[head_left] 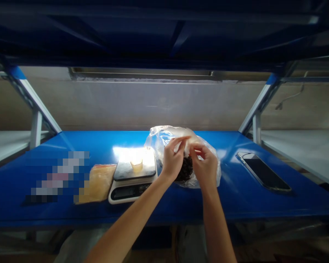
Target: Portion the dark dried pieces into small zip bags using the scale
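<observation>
Both my hands work over a crumpled clear plastic bag [160,137] holding a heap of small dark pieces [185,171], whose kind I cannot make out. My left hand [174,157] is closed in a pinch at the bag's upper part. Close beside it, my right hand [205,162] pinches too, thumb against fingers. Pale, thin plastic shows at the fingertips; blur hides whether it is the large bag's edge or a separate small bag. Left of the hands, a small amber-tinted cup [137,166] stands on the plate of a white digital scale [135,186].
A stack of yellowish clear bags with a red edge [102,179] lies left of the scale. Farther left is a pixelated object [57,177]. A phone [263,171] lies at the right on the blue shelf [235,204]. Another blue shelf [142,36] hangs low overhead; slanted posts flank both sides.
</observation>
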Tool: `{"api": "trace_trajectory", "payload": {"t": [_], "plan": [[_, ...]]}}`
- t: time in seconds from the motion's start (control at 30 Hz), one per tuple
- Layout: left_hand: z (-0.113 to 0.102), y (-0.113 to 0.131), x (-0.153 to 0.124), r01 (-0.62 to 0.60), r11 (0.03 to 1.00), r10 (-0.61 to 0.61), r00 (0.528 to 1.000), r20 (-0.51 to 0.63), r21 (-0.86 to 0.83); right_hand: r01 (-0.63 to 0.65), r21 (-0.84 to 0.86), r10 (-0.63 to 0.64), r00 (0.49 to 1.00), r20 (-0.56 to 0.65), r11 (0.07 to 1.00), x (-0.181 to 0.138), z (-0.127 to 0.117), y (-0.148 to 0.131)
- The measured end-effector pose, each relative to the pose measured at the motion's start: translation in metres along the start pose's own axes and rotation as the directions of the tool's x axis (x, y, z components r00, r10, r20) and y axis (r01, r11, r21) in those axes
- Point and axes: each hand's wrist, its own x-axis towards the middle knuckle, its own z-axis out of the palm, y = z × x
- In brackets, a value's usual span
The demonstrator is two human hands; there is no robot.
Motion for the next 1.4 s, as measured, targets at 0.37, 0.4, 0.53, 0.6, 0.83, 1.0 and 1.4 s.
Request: {"api": "trace_trajectory", "payload": {"t": [0.37, 0.4, 0.53, 0.6, 0.83, 1.0, 1.4], "plan": [[-0.002, -0.004, 0.003, -0.011, 1.0, 0.01, 0.999, -0.037, -0.008, -0.065, 0.07, 0.065, 0.998, -0.001, 0.995, 0.0, -0.001, 0.002], [-0.003, -0.003, 0.003, 0.002, 1.0, -0.001, 0.999, -0.048, 0.001, -0.08, 0.078, 0.08, 0.997, 0.003, 0.994, 0.0, -0.001, 0.002], [-0.003, 0.002, 0.005, 0.055, 0.998, -0.055, 0.997, -0.05, -0.002, -0.108, 0.11, 0.106, 0.994, 0.017, 0.988, 0.0, 0.002, 0.005], [-0.004, 0.004, 0.005, 0.07, 0.997, -0.069, 0.996, -0.05, 0.012, -0.109, 0.124, 0.106, 0.994, 0.03, 0.986, 0.0, 0.001, 0.006], [-0.01, 0.014, 0.006, 0.056, 0.994, -0.03, 0.964, -0.265, 0.09, -0.007, -0.236, 0.076, 0.956, 0.283, 0.972, -0.01, -0.036, -0.012], [-0.01, 0.014, 0.006, 0.092, 0.996, -0.084, 0.971, -0.225, 0.023, -0.055, -0.213, 0.19, 0.701, 0.687, 0.975, -0.026, -0.057, -0.029], [-0.013, 0.015, 0.006, 0.148, 0.988, -0.152, 0.979, -0.138, -0.034, -0.072, -0.347, 0.309, 0.643, 0.7, 0.935, -0.036, -0.035, -0.022]]}}
